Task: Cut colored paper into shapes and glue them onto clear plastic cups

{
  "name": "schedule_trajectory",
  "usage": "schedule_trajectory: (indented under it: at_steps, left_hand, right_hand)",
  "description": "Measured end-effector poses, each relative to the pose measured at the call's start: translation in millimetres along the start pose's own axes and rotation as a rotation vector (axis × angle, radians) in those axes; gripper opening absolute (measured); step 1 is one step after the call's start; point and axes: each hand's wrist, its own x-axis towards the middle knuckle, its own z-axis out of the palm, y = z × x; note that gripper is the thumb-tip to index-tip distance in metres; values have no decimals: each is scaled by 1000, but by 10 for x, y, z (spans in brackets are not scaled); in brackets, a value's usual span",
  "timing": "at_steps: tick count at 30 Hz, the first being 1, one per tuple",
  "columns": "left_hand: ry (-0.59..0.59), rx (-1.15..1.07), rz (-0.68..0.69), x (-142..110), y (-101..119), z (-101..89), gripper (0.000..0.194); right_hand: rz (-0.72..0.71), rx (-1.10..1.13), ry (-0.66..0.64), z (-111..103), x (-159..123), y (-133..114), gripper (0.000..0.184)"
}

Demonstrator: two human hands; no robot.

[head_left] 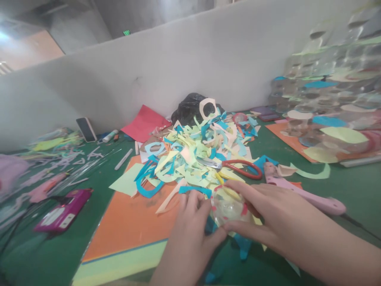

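Observation:
A clear, round plastic cup (229,208) with pink-red marks round its edge sits between my hands, low in the middle of the view. My right hand (264,210) is curved round its far and right side, thumb along the near edge. My left hand (193,222) is at its left, fingers curled and thumb against the near edge; its fingertips lie by a blue paper strip (195,190). Just beyond the cup are scissors (235,167) with red handles, resting on a heap of paper scraps (190,151). Yellow handles (223,182) show partly behind my right hand.
A pink glue gun (306,196) with a cord lies at the right. Orange paper sheets (125,226) cover the green table left of my hands. Stacked clear cups with paper pieces (327,95) stand far right. A magenta device (64,210), a phone (86,130) and a black bag (190,109) are around.

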Motion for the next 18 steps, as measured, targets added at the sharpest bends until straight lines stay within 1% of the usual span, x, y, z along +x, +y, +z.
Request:
schedule_trajectory:
  at_steps: [6,8,13,16,18]
  left_hand:
    - [39,17,30,2,-19,15,24]
    - [42,16,41,-3,-27,23,23]
    - [50,13,59,-10,-41,41,22]
    - [53,16,55,-9,-44,46,21]
    - [55,13,50,-9,-45,51,21]
  right_hand:
    - [26,54,2,-33,6,-55,44]
    - [15,60,2,-24,-3,-67,44]
    - [47,30,71,43,-43,-82,50]
    - [63,35,50,55,-51,-101,51]
    - [73,34,63,48,-47,-118,50]
